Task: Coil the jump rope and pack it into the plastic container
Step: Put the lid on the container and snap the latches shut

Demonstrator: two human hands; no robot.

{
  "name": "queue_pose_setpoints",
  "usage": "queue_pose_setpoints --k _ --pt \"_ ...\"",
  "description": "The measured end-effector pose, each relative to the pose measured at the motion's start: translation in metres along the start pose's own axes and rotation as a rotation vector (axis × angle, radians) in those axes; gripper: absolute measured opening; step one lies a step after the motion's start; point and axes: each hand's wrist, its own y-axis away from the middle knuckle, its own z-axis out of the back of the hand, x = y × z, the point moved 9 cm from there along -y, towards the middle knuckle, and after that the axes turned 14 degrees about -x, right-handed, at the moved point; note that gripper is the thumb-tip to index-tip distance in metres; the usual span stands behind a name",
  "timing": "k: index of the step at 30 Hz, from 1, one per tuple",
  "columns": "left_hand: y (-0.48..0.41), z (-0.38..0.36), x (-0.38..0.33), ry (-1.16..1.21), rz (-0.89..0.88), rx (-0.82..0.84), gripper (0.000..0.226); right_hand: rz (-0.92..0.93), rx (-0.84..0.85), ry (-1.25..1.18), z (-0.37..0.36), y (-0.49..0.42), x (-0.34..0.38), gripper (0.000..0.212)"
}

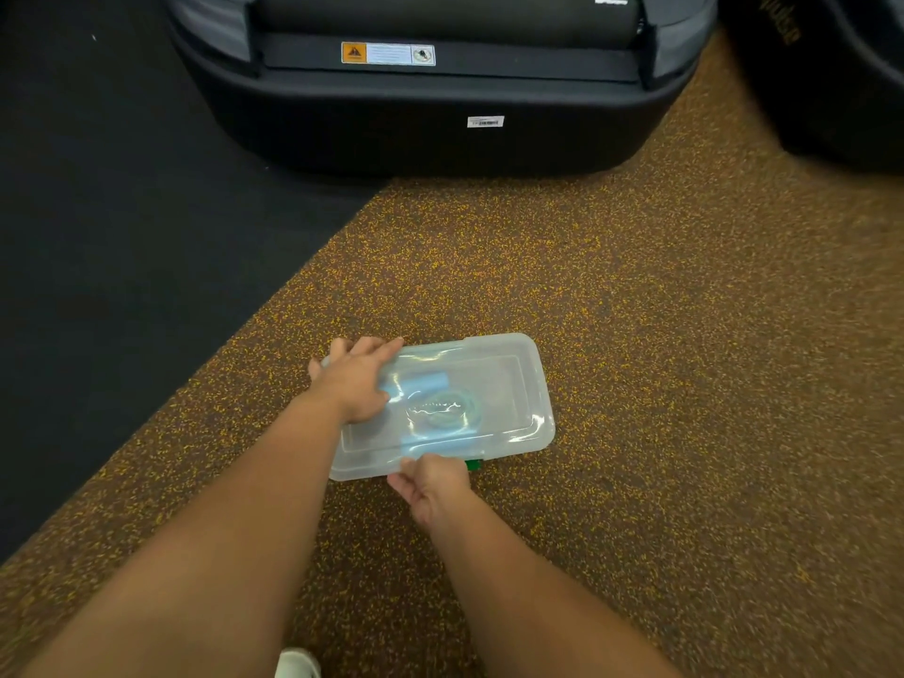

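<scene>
- Left hand [356, 380] lies flat on the left end of the lid [508, 379], fingers stretched out and pressing down, with the fingertips reaching over the far left corner.
- Right hand [433, 486] is at the lower edge of the plastic container [540, 440]; its thumb sits on the rim, and its fingers are curled round that edge, right next to a small green latch [473, 464].
- Just below the middle of the frame, the plastic container rests on the brown, yellow-speckled floor [660, 335], with its translucent lid on top.
- Inside it, seen through the lid, is the jump rope [447, 408]: a pale coil near the centre, with one blue handle [425, 384] above it and another blue handle [430, 441] below it.
- Black matting [98, 227] fills the left of the frame.
- Across the top stands the black base of a large machine [440, 115], bearing an orange-and-white warning label [388, 53] and a white barcode sticker [485, 121].
- At the bottom edge, between the forearms, a bit of white shoe [297, 665] shows.
</scene>
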Motion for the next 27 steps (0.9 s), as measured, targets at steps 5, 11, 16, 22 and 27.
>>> queue_pose_setpoints --k 5,11,16,22,27 --pt "0.001 -0.001 0.006 0.067 0.111 -0.018 0.078 -0.004 -0.01 0.04 0.003 0.002 0.003 0.037" --pt "0.011 0.002 0.021 0.143 0.317 -0.096 0.086 0.012 -0.084 0.081 0.02 0.002 0.014 0.037" --pt "0.02 0.008 0.02 0.206 0.401 -0.146 0.087 0.029 -0.248 0.023 0.044 0.006 0.03 0.065" --pt "0.027 0.012 0.037 0.28 0.478 -0.206 0.088 0.048 -0.187 -0.004 0.05 0.002 0.032 0.06" --pt "0.036 0.012 0.048 0.404 0.564 -0.252 0.077 0.078 -0.174 0.014 0.052 0.004 0.034 0.043"
